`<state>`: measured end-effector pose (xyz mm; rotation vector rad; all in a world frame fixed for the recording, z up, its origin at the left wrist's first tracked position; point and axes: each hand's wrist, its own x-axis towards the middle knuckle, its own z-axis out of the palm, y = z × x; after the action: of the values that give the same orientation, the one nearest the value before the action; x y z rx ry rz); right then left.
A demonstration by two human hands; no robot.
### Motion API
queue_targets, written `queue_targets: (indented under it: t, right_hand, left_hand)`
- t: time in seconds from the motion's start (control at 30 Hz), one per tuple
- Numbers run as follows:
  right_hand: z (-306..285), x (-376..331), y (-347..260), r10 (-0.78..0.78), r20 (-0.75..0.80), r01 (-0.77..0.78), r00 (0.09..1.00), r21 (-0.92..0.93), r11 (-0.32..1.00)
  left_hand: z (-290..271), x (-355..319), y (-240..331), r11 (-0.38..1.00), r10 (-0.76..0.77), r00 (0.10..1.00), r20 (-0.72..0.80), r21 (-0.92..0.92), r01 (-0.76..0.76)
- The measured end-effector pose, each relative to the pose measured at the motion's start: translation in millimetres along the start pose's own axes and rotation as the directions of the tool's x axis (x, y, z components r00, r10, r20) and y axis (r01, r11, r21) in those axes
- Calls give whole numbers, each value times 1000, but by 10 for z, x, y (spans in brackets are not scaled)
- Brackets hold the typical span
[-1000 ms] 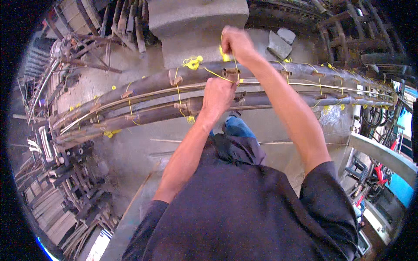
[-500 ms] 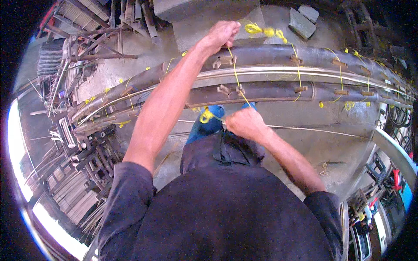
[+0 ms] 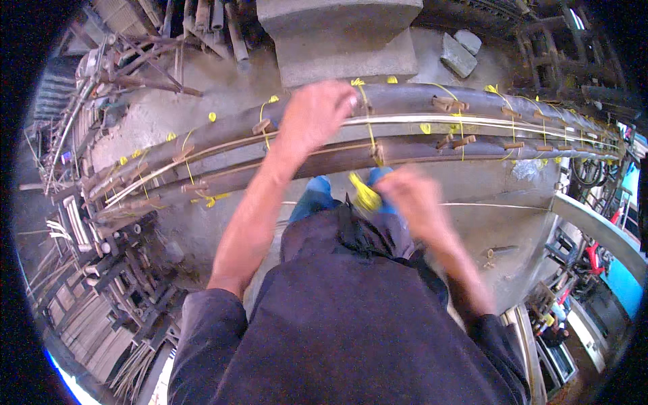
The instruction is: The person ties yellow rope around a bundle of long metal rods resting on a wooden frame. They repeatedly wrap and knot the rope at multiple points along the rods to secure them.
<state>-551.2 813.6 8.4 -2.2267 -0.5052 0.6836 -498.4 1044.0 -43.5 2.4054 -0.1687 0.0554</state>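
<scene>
A long bundle of brown bamboo poles [image 3: 405, 145] runs across in front of me, tied at intervals with yellow string and spaced by short wooden pegs. My left hand [image 3: 316, 116] rests on top of the poles beside a yellow tie [image 3: 368, 121], fingers curled over it. My right hand [image 3: 413, 196] is blurred, below the poles near my waist, closed around a bunch of yellow string [image 3: 365, 196]. The string seems to lead up to the tie on the poles.
A concrete block [image 3: 341, 37] stands behind the poles with loose stones [image 3: 459, 54] to its right. Stacks of bamboo and wooden frames [image 3: 88, 270] fill the left side. A grey metal rail [image 3: 594, 226] and frames stand at right.
My left hand has slid from the far poles to the top of the bundle. My right hand stays low near my waist and still moves with the yellow string.
</scene>
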Motion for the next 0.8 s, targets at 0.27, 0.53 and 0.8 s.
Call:
queue_targets:
  t: [0.27, 0.53, 0.8]
  right_hand:
    - [-492, 1775, -1027, -541, 174, 553, 822, -19, 833]
    - [-50, 2290, 249, -51, 2, 51, 999, 69, 996]
    - [951, 554, 333, -529, 248, 563, 811, -89, 821]
  left_hand:
    - [528, -379, 115, 995, -87, 969, -231, 23, 95]
    - [403, -294, 284, 981, -62, 983, -175, 170, 93]
    - [270, -180, 373, 945, -164, 980, -108, -302, 125]
